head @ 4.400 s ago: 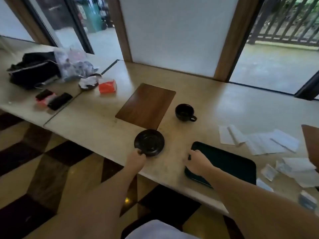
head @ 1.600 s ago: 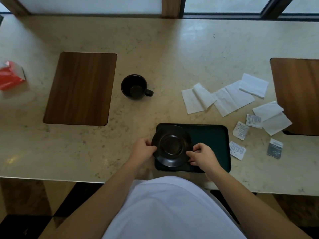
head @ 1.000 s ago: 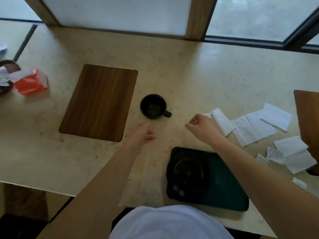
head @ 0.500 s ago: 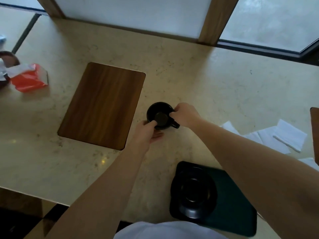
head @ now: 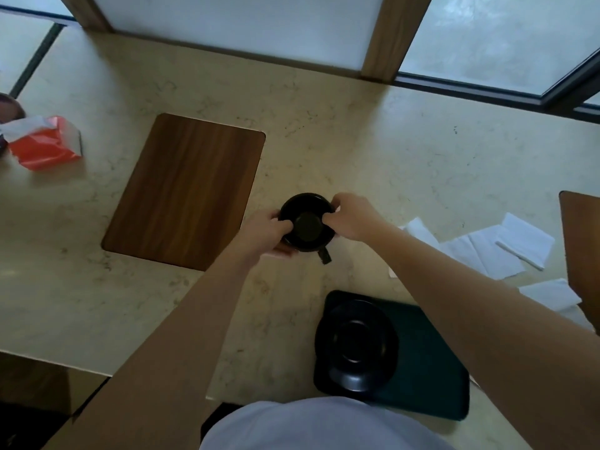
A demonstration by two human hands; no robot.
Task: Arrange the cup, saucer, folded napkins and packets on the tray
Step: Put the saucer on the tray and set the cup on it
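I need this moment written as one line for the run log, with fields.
step: pick up cup | left hand: grips cup | right hand: grips cup rim | saucer: on tray | napkins: on counter

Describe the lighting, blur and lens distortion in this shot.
Head view: soft daylight from the windows, no hard shadows; faint sheen on the counter by the glass. Slight motion softness on both hands, left and right, on the cup. Wide-angle bending curves the counter edges. Saucer and tray read dark, low in detail.
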